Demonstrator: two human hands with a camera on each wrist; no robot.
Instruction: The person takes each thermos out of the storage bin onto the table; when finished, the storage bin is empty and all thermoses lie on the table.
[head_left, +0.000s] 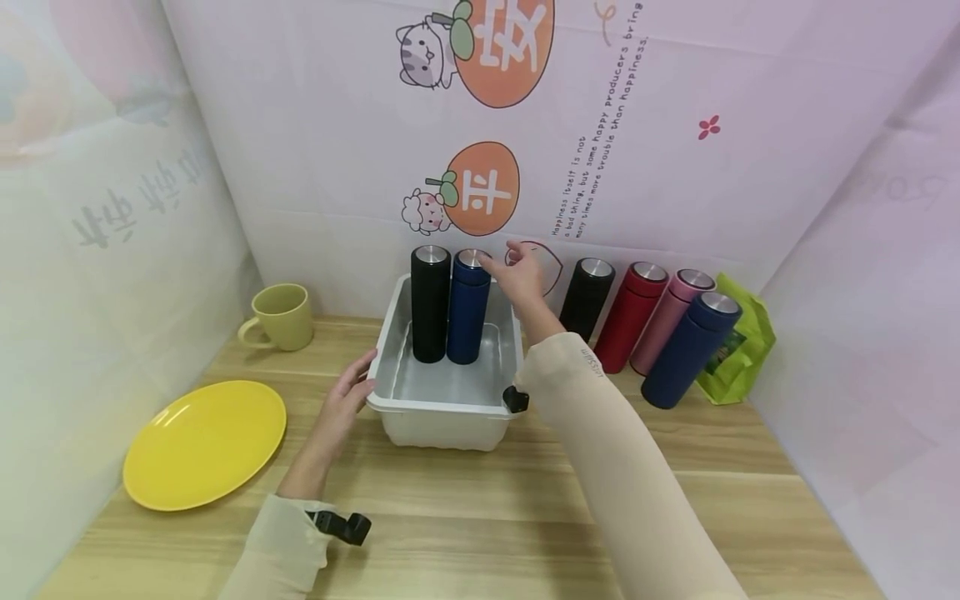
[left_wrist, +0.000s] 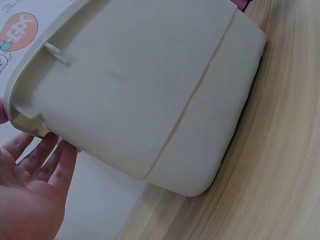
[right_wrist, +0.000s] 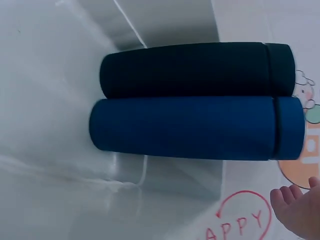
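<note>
A grey-white plastic bin (head_left: 442,429) stands on the table. Inside it, a black thermos bottle (head_left: 430,308) and a blue thermos bottle (head_left: 468,312) stand upright side by side, both with silver lid tops. My left hand (head_left: 349,393) holds the bin's left rim; in the left wrist view its fingers (left_wrist: 52,160) lie under the rim, with the thumb at the rim's outer edge. My right hand (head_left: 519,273) is beside the blue bottle's lid, its fingers spread and holding nothing. The right wrist view shows that hand (right_wrist: 302,212) apart from the blue bottle (right_wrist: 185,128).
Right of the bin stand another black bottle (head_left: 588,296), a red bottle (head_left: 632,321), a pink bottle (head_left: 670,321) and another blue bottle (head_left: 690,350). Behind them is a green packet (head_left: 738,354). A yellow-green mug (head_left: 283,318) and a yellow plate (head_left: 206,446) are at left. Printed cloth walls surround the table.
</note>
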